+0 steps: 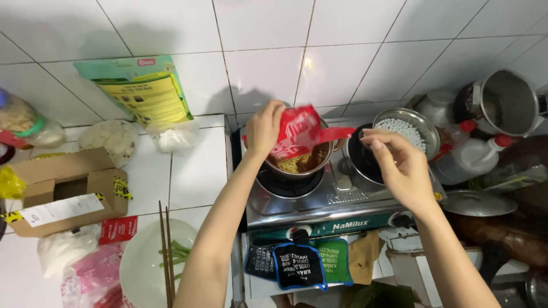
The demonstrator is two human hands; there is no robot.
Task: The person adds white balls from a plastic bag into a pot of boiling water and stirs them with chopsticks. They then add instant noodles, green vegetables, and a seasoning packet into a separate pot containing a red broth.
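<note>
A: Where is the red noodle packet (298,132) right now?

B: Right over the small pot (299,162) on the left burner of the gas stove (319,205). It is tipped, mouth down, and a block of yellow noodles already sits inside the pot.

A: Who holds it?

B: The left hand (264,128) pinches the packet's upper edge, fingers closed around it. The right hand (399,165) hovers apart from it, over the right burner, fingers loosely curled with thumb and forefinger brought together; I cannot tell whether something small is pinched there.

A: What is around the stove?

B: A metal bowl of small white balls (406,130) sits just behind the right hand, with a plastic bottle with a red cap (471,157) and a big steel pot (505,102) further right. Cloth potholders (299,263) hang at the stove's front. On the counter to the left lie chopsticks (166,251) across a white bowl (145,262), and a cardboard box (63,191).

A: What could go wrong, in your view?

B: The packet's loose end hangs close to the pot rim; if the burner is lit, thin plastic could scorch or droop into the food. Crumbs may also scatter onto the stovetop if the packet is shaken off-centre. And the right forearm reaches near that bowl of balls, so a careless sweep could knock it.
</note>
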